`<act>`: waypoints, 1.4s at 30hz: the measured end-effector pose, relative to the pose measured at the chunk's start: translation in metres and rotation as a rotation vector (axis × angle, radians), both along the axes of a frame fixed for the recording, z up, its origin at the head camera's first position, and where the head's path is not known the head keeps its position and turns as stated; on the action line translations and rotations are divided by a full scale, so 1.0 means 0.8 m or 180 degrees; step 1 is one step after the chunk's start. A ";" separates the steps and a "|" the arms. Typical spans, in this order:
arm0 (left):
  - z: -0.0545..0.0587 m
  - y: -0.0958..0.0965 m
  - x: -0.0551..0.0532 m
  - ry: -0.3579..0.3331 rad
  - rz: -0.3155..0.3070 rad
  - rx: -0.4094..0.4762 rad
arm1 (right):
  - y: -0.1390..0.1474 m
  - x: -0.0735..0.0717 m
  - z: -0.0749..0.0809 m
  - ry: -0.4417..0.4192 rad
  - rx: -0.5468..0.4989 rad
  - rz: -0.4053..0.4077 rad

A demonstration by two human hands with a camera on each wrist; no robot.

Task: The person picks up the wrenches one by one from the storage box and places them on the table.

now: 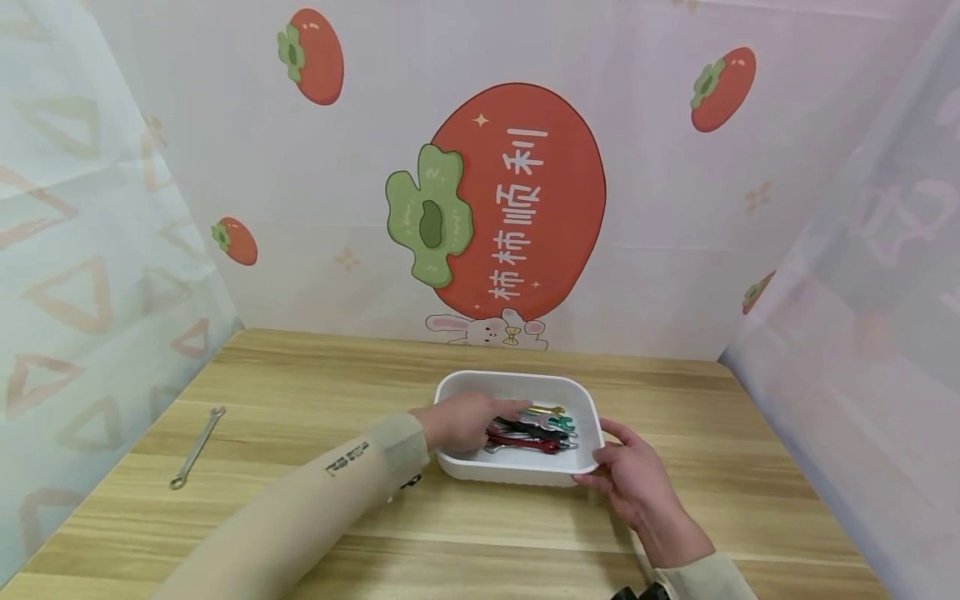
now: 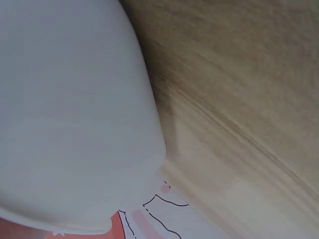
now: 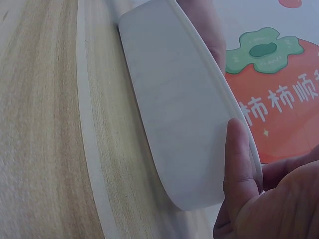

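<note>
A white plastic box [image 1: 513, 473] stands on the table with several small wrenches in it. Among them are a gold wrench [image 1: 551, 410], a green one [image 1: 559, 422], a black one [image 1: 534, 430] and a red one [image 1: 534, 445]. My left hand [image 1: 463, 421] reaches into the box's left part, over the wrench handles, one finger stretched out to the right. Its other fingers are hidden, so any hold on a wrench cannot be made out. At the front right corner, my right hand [image 1: 637, 483] grips the box rim. The left wrist view shows just the box's outer wall [image 2: 75, 99].
A silver combination wrench [image 1: 197, 447] lies alone on the left of the wooden table [image 1: 337, 375]. Printed cloth walls [image 1: 360, 275] enclose the table at the back and both sides. A dark object [image 1: 641, 592] shows at the right sleeve.
</note>
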State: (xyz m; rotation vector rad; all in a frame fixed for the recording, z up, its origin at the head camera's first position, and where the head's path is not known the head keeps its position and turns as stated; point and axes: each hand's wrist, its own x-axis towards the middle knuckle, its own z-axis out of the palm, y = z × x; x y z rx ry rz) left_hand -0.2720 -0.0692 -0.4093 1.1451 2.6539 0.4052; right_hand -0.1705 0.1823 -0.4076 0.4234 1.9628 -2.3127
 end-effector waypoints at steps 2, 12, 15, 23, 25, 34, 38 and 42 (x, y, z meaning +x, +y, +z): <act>-0.001 0.000 -0.001 -0.0060 -0.0010 0.0063 | 0.001 0.000 -0.001 0.0001 0.0011 -0.0002; 0.013 0.005 0.000 -0.0222 -0.0087 0.0083 | 0.000 -0.003 -0.002 -0.0018 0.0031 -0.0026; 0.019 0.005 0.002 -0.0220 -0.0058 0.0009 | 0.000 -0.003 -0.002 -0.0018 0.0036 -0.0023; 0.026 0.001 -0.007 -0.0309 0.0118 0.0195 | -0.001 -0.004 -0.002 -0.0012 0.0060 -0.0041; 0.026 -0.002 -0.012 -0.0357 0.0236 0.0323 | -0.001 -0.004 -0.002 -0.0011 0.0049 -0.0034; 0.042 -0.032 -0.029 -0.1019 0.0816 0.1374 | -0.001 -0.004 -0.002 -0.0038 0.0042 -0.0044; 0.048 -0.042 -0.031 -0.1403 0.1030 0.1908 | -0.001 -0.003 -0.002 -0.0028 0.0060 -0.0046; 0.048 -0.050 -0.034 -0.1704 0.1248 0.2423 | -0.001 -0.003 -0.001 -0.0052 0.0057 -0.0051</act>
